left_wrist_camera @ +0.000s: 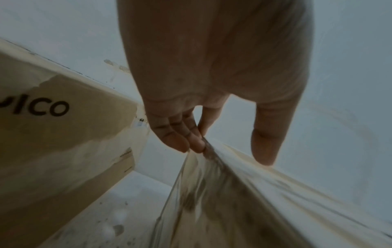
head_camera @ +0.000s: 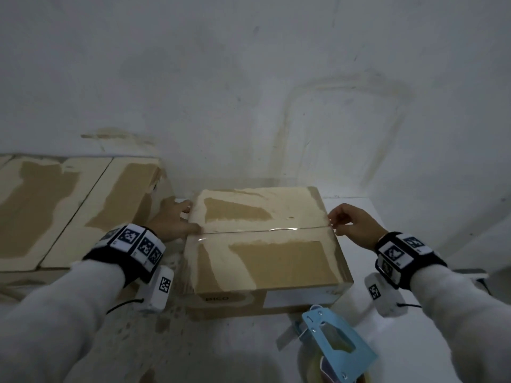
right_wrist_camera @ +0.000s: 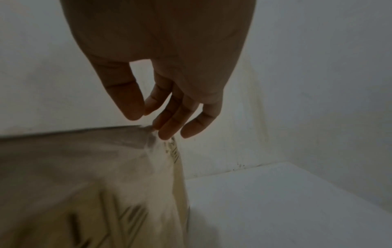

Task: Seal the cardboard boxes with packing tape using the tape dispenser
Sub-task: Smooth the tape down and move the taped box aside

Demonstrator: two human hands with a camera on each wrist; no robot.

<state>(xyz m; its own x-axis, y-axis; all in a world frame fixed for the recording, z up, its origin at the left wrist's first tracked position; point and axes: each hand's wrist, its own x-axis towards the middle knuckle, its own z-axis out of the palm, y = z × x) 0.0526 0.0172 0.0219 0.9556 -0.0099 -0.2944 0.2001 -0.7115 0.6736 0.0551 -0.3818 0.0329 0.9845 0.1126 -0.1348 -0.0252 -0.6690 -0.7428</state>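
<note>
A cardboard box [head_camera: 276, 261] lies on the white table, with a strip of clear tape [head_camera: 262, 230] running along its top seam. My left hand [head_camera: 193, 219] is at the box's left edge, its thumb on top and its straight fingers pressing the tape end down the side. In the left wrist view the left hand [left_wrist_camera: 229, 151] touches the taped edge of the box [left_wrist_camera: 275, 193]. My right hand [head_camera: 333, 223] touches the tape at the right edge with relaxed fingers. The right hand [right_wrist_camera: 151, 125] rests its fingertips on the box [right_wrist_camera: 84, 184]. A blue tape dispenser [head_camera: 337, 344] lies in front, untouched.
A larger cardboard box [head_camera: 69, 211] stands close on the left, marked PICO on its side [left_wrist_camera: 63, 134]. A white wall [head_camera: 249, 92] rises right behind both boxes. Bare table [right_wrist_camera: 275, 201] stretches to the right of the middle box.
</note>
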